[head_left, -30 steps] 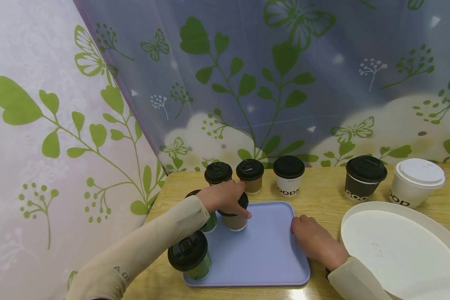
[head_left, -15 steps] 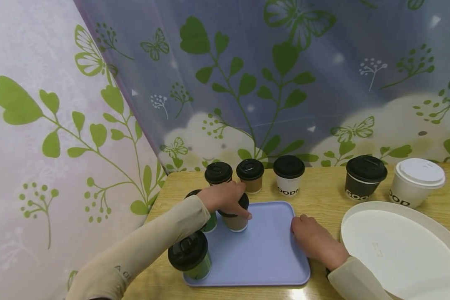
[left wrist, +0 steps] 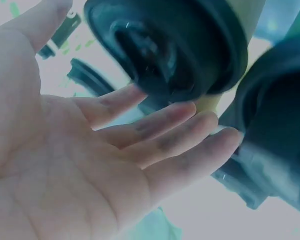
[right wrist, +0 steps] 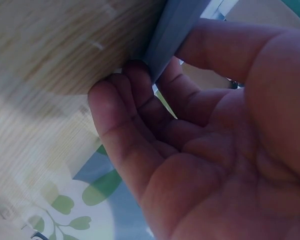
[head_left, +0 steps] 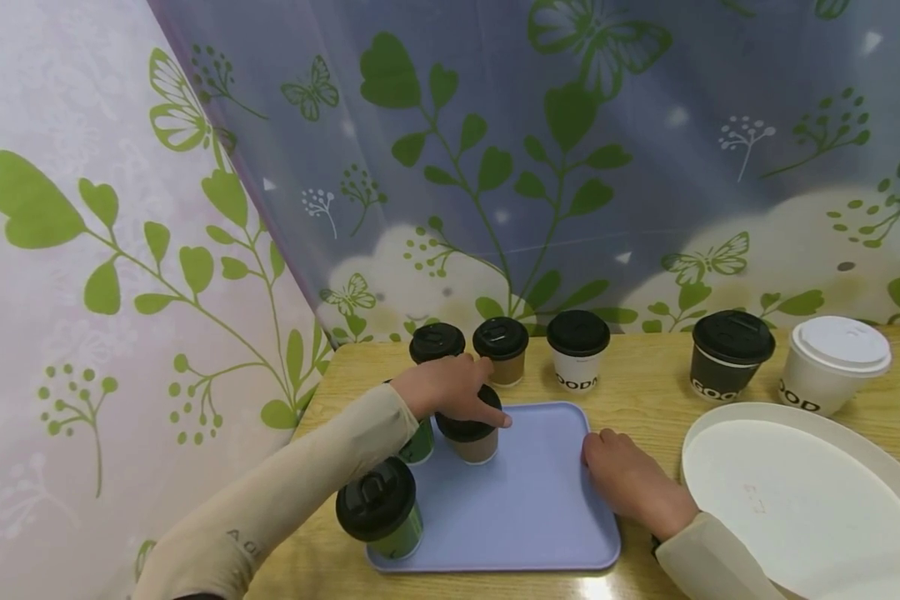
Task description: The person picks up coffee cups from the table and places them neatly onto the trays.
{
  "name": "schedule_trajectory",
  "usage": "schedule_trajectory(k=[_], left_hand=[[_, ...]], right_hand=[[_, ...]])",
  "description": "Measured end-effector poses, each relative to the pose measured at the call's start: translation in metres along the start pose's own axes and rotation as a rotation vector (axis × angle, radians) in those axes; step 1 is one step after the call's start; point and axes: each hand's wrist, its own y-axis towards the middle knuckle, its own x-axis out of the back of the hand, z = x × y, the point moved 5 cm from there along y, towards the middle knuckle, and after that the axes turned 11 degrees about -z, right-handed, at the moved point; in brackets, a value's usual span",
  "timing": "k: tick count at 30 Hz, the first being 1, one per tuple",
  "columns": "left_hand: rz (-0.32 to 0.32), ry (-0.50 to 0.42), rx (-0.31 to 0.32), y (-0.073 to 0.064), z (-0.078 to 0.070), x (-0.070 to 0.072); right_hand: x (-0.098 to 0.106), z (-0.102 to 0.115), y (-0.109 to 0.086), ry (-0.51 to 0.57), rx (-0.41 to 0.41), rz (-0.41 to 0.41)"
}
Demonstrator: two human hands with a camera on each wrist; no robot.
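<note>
Watching through the head camera, I have the left hand (head_left: 453, 392) reaching over the brown cup (head_left: 476, 451), which stands upright on the lilac tray (head_left: 525, 512), towards its far left corner. In the left wrist view its palm faces the lens, the fingers reach out slightly bent and a little apart, and the thumb stands well away from them, with a black lid just at the fingertips. That view is blurred, so I can't say for sure whether the skin touches the lid.

My right hand (head_left: 630, 479) is at the tray's right side. The right wrist view shows its fingers curled on the outer face of the wall and the thumb on the other side, so the rim is pinched between them.

Two green cups are by the tray's left side: the front green cup (head_left: 381, 512) at the near corner, and the rear green cup (head_left: 420, 444) just left of the brown one, partly behind my left wrist. A large round white tray (head_left: 802, 500) lies on the table (head_left: 645, 375), right of my right hand.
</note>
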Motion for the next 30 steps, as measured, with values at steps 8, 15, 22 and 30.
schedule_trajectory(k=[8,15,22,30], left_hand=[[-0.067,-0.049,0.009,0.001,0.016,0.037],[-0.101,-0.09,0.114,0.006,0.045,0.053],[-0.064,-0.116,0.19,0.012,0.071,0.046],[0.033,-0.119,0.289,0.021,0.097,0.044]], right_hand=[[0.0,0.001,0.0,-0.003,0.004,-0.004],[0.0,0.001,-0.001,0.001,0.007,-0.015],[-0.001,0.0,-0.001,0.009,0.011,-0.007],[0.0,0.0,0.0,0.008,-0.003,-0.008]])
